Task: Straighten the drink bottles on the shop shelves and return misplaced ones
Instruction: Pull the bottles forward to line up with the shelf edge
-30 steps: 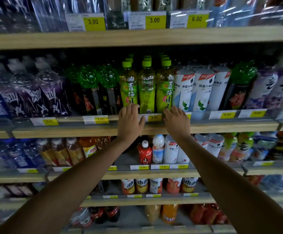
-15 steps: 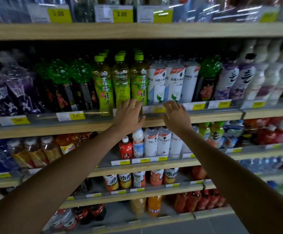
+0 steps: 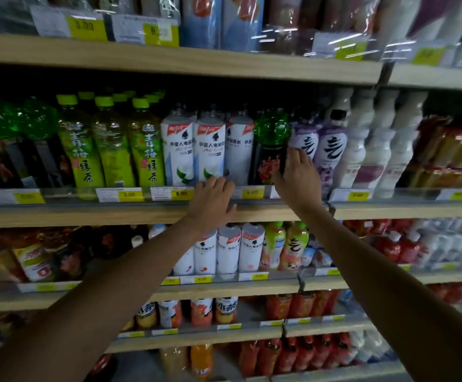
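- Head view: one green-topped dark bottle (image 3: 271, 150) stands on the shelf (image 3: 86, 213). Two similar bottles (image 3: 36, 119) stand far to its left.
- Just left of it are three white bottles (image 3: 210, 153), and beyond them three green tea bottles (image 3: 111, 144) in the front row. Just right of it are two purple bottles (image 3: 331, 150), then three milky white bottles (image 3: 376, 150).
- The right hand (image 3: 298, 175) lies against the dark bottle's right side with the thumb across its lower front and the fingers lightly bent. Whether the grip is closed cannot be told.
- The left hand (image 3: 213, 199) lies flat with straight fingers on the shelf rail, below and left of the dark bottle.
- Half a second ago both hands rested on the rail. The right hand has since risen to the dark bottle, and the left hand has slid along to under the white bottles.
- The tea labels read "青梅绿茶" and the white bottles "外星人电解". The price tags (image 3: 129, 194) left of the dark bottle read "3.00" and "5.00".
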`<state>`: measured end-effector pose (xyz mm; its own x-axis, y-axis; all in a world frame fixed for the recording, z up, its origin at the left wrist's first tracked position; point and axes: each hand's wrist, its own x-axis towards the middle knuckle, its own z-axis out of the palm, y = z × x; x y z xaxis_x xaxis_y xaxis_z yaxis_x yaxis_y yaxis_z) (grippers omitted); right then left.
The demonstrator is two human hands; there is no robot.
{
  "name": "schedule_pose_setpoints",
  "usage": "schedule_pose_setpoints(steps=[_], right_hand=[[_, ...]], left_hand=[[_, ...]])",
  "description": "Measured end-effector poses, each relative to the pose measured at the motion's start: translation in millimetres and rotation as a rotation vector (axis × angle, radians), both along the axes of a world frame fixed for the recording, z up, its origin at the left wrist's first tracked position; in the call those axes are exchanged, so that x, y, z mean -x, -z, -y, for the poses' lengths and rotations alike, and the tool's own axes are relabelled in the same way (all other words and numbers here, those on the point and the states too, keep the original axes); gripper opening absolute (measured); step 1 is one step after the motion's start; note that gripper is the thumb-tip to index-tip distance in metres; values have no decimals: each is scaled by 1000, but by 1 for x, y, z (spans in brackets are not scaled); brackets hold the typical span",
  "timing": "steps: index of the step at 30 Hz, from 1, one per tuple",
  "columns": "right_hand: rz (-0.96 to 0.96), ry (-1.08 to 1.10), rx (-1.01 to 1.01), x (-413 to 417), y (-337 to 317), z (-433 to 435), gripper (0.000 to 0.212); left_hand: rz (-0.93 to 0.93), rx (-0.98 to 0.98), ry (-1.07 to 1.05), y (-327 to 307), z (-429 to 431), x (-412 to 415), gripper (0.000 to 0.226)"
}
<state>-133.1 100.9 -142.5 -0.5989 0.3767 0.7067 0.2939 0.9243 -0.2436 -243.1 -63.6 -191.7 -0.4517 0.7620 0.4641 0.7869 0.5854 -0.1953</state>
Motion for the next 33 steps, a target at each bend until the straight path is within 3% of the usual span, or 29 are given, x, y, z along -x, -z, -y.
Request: schedule_pose_setpoints(steps=[3,8,19,26,33], right_hand=[[-43,-24,-65,8,-18,-14,50],[-93,-40,-37,27,-46,-23,61],[41,20,56,62,-64,-28,88],[13,-9,100,60,-62,-24,76],[-21,-32,46,42,-56,-16,79]], left_hand=[[20,3,-6,-4,-3,0,33],[45,12,-13,-2,-2,3,42],[43,2,-85,8,-5,-5,50],[37,-20,-94,9,-7,-7,52],[1,-1,-107,10,-6,-10,51]])
